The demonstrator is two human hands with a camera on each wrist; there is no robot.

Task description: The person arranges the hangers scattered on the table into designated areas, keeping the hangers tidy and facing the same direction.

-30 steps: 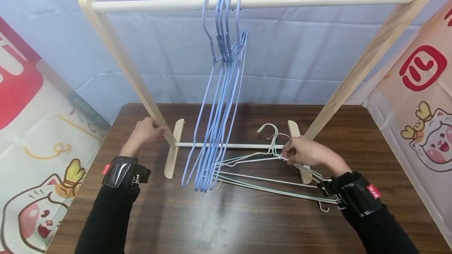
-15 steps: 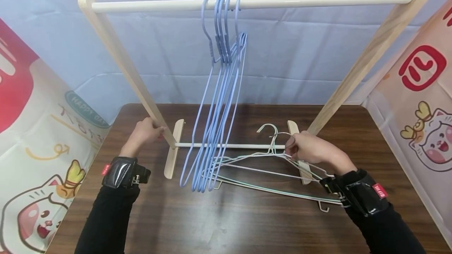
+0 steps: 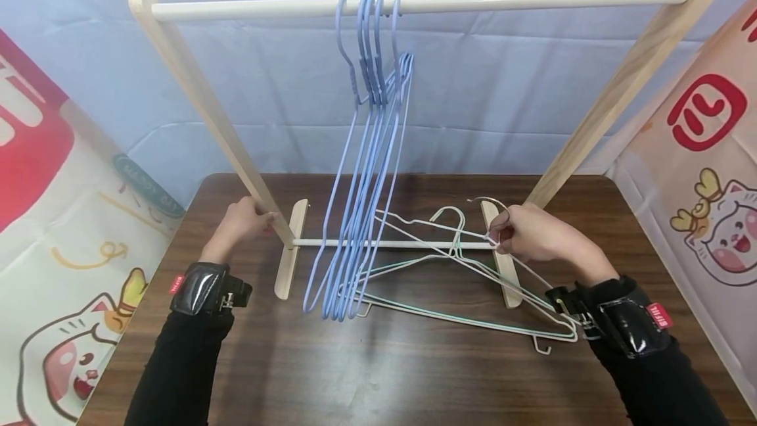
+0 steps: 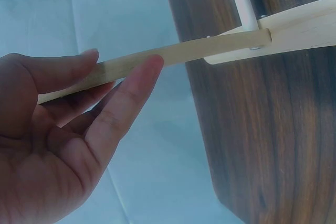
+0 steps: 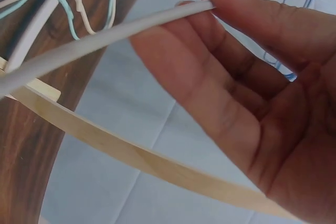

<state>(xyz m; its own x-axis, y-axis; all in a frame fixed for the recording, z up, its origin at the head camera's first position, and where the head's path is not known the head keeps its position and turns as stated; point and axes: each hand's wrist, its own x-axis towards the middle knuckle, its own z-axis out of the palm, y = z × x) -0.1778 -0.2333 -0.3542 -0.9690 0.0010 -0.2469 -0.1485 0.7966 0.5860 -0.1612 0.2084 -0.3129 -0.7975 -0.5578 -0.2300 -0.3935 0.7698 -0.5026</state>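
Observation:
My left hand (image 3: 241,225) grips the left wooden upright (image 4: 210,48) of a clothes rack between thumb and fingers. With thumb and fingertips, my right hand (image 3: 535,232) pinches a white hanger (image 5: 100,38) near the base of its hook. That hanger is tilted, raised over the other hangers, and its hook curves up and left of the hand. Pale cream and mint-green hangers (image 3: 457,242) lie on the table beneath it, their hooks near the rack's lower bar. Several blue hangers (image 3: 374,84) hang bunched from the top rail, left of its middle.
The white top rail (image 3: 532,0) spans above both hands. The lower bar (image 3: 402,244) joins the rack's wooden feet (image 3: 285,268) on the brown table (image 3: 296,360). The right upright (image 3: 621,91) stands just behind my right hand. Pale cloth (image 3: 473,97) hangs behind.
My right hand has moved up and to the right, lifting the white hanger off the cream and mint-green ones and tilting it. My left hand stays on the upright.

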